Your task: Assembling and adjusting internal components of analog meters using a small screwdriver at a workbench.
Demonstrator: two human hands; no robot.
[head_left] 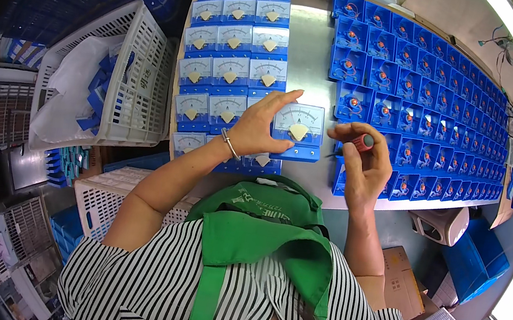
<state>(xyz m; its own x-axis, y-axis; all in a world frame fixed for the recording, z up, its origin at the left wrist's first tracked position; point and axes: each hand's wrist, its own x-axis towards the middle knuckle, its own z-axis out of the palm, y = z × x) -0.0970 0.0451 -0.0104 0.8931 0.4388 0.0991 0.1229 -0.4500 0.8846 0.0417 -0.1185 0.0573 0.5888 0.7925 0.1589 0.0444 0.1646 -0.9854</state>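
My left hand [257, 126] grips an analog meter [304, 154] by its left side, thumb and fingers spread along its edges. The meter has a blue base, a clear front over a white dial, and a cream fan-shaped piece in the middle. To the right of it, my right hand [366, 174] is closed around a screwdriver [360, 142] with a red handle and a dark end. Its shaft is mostly hidden by my fingers. A small gap separates the right fingertips from the meter.
Similar finished-looking meters [230, 71] stand in rows on the left of the metal table [310, 44]. Many open blue housings [381, 76] with wires and orange parts fill its right side. A white crate [143, 87] with a plastic liner and blue pieces stands left; a cardboard box [401, 279] lies lower right.
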